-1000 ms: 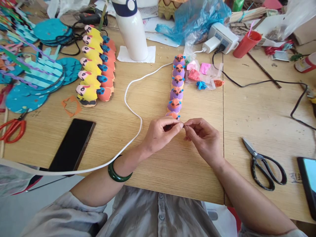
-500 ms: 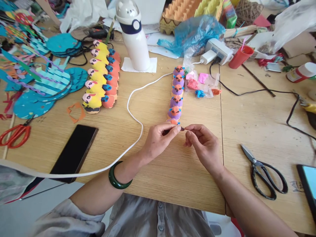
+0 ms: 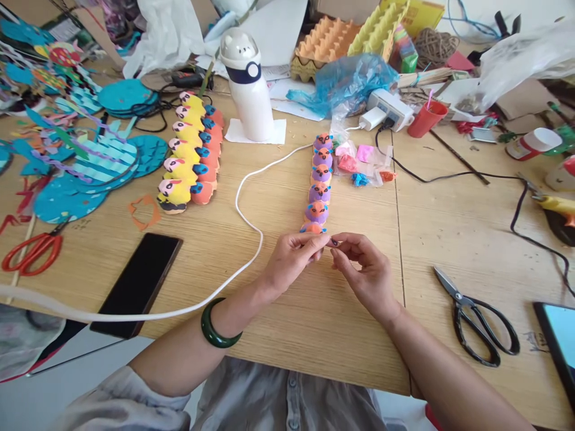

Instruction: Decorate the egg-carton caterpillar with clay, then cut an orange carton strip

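My left hand [image 3: 294, 257] and my right hand [image 3: 362, 272] meet over the wooden table [image 3: 314, 311], fingertips pinched together on a tiny dark piece [image 3: 335, 242] too small to name. Just beyond the fingers runs a row of purple and orange craft figures [image 3: 318, 182]; the nearest one is partly hidden by my left hand. Small bags of pink, red, blue and orange clay [image 3: 363, 161] lie to the right of that row. A green bangle [image 3: 215, 326] is on my left wrist.
Black scissors [image 3: 476, 317] lie right of my hands, a black phone [image 3: 137, 284] and red scissors [image 3: 31, 254] to the left. A white cable [image 3: 242, 209] crosses the table. Yellow and orange figures [image 3: 191, 152], a white bottle [image 3: 247, 84], power strip [image 3: 390, 108], red cup [image 3: 424, 118] and egg cartons [image 3: 323, 42] stand further back.
The camera has tilted up, showing more of the far table. Both hands stay pinched together at the near end of the figure row, shifting only slightly.
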The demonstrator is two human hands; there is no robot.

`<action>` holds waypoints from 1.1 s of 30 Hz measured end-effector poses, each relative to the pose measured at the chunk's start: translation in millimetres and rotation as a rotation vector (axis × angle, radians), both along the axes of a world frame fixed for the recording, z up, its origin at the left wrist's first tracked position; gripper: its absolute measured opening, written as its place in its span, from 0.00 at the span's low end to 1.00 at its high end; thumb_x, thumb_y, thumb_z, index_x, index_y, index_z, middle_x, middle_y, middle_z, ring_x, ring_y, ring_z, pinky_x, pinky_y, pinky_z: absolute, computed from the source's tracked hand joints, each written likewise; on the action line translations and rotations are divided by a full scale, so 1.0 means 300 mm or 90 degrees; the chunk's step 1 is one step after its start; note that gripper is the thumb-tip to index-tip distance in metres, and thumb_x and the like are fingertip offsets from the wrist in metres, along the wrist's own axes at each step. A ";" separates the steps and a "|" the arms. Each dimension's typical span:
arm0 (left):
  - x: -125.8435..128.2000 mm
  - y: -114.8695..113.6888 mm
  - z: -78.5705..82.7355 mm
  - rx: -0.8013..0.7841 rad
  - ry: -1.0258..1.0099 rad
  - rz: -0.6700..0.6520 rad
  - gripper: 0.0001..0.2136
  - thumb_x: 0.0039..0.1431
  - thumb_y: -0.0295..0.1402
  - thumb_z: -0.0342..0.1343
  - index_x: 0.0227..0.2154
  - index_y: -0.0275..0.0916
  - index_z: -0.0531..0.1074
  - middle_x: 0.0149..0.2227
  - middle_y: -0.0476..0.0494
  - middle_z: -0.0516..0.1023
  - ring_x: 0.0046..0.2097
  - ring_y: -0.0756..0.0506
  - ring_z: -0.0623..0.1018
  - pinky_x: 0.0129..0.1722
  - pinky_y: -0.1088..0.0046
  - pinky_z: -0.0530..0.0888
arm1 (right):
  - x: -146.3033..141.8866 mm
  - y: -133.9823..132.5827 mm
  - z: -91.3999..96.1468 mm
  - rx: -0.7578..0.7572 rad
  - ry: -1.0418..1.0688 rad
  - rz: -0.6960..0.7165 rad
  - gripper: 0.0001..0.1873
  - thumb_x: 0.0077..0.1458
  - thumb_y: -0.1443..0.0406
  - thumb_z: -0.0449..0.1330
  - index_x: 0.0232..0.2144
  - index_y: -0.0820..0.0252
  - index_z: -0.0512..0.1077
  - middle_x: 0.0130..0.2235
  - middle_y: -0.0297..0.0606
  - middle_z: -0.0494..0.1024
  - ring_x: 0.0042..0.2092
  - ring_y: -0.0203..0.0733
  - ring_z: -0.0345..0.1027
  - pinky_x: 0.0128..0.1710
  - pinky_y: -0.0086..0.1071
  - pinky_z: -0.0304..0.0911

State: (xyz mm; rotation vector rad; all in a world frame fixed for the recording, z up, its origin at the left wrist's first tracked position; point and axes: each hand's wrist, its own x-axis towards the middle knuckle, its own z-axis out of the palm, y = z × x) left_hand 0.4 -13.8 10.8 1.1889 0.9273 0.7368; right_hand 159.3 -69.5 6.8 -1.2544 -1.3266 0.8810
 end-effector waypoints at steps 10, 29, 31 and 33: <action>0.001 0.008 -0.004 0.013 0.002 0.014 0.25 0.60 0.50 0.61 0.17 0.37 0.65 0.20 0.53 0.59 0.25 0.53 0.57 0.26 0.72 0.54 | -0.002 -0.005 -0.011 -0.013 -0.008 0.022 0.09 0.63 0.64 0.64 0.46 0.57 0.74 0.35 0.34 0.79 0.31 0.33 0.73 0.32 0.29 0.74; -0.002 0.007 -0.013 0.016 -0.018 0.052 0.23 0.58 0.49 0.66 0.18 0.37 0.70 0.20 0.53 0.62 0.26 0.53 0.60 0.27 0.72 0.56 | -0.009 -0.008 -0.019 -0.023 0.000 -0.005 0.11 0.63 0.61 0.64 0.47 0.56 0.74 0.34 0.33 0.77 0.32 0.34 0.72 0.31 0.30 0.75; -0.002 0.006 -0.013 0.005 -0.021 0.049 0.24 0.58 0.49 0.65 0.17 0.37 0.68 0.20 0.52 0.62 0.26 0.53 0.61 0.27 0.71 0.56 | -0.010 -0.009 -0.018 -0.022 0.000 -0.012 0.11 0.63 0.60 0.64 0.47 0.55 0.74 0.34 0.33 0.77 0.32 0.34 0.72 0.31 0.30 0.75; 0.000 0.006 -0.011 -0.009 -0.030 0.045 0.25 0.59 0.50 0.64 0.16 0.37 0.67 0.20 0.52 0.62 0.26 0.53 0.61 0.26 0.72 0.56 | -0.011 -0.010 -0.016 -0.017 0.003 -0.015 0.11 0.63 0.61 0.64 0.47 0.55 0.74 0.35 0.33 0.78 0.32 0.34 0.72 0.31 0.30 0.74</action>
